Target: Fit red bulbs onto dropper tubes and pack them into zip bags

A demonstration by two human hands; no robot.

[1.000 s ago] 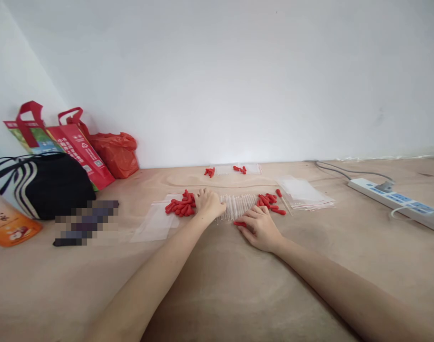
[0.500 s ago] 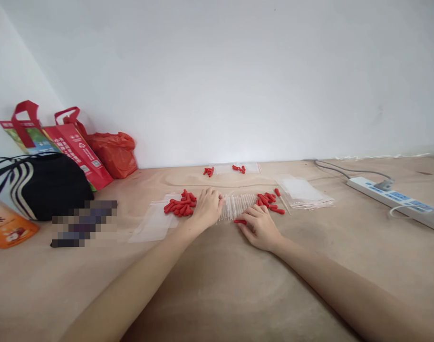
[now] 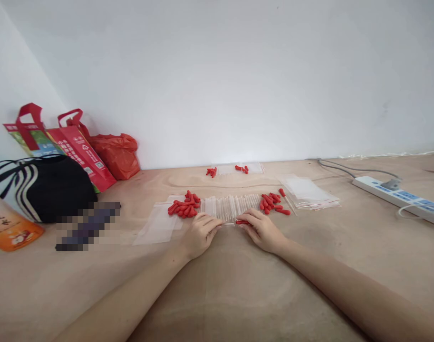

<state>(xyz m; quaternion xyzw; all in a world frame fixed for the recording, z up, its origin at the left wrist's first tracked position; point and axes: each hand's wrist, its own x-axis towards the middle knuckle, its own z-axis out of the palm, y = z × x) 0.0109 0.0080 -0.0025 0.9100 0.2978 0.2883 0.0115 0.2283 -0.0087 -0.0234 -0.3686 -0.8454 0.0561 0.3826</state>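
My left hand is closed, with a clear glass dropper tube pinched at its fingertips and pointing toward the right hand. Facing it, my right hand is closed on a red rubber dropper bulb, mostly covered by the fingers. The tube's right end is close to the bulb; whether they touch I cannot tell. Just beyond both hands lies a row of clear glass tubes. One pile of red rubber bulbs flanks the row on the left, and another pile of bulbs on the right.
Clear plastic bags lie at left, and a stack of bags at right. More red bulbs rest on bags near the wall. A power strip stands far right; a black drawstring bag and shopping bags far left.
My left hand has come back from the row of tubes toward me, now with a glass tube in its fingers. The right hand has stayed nearly in place with the red bulb.
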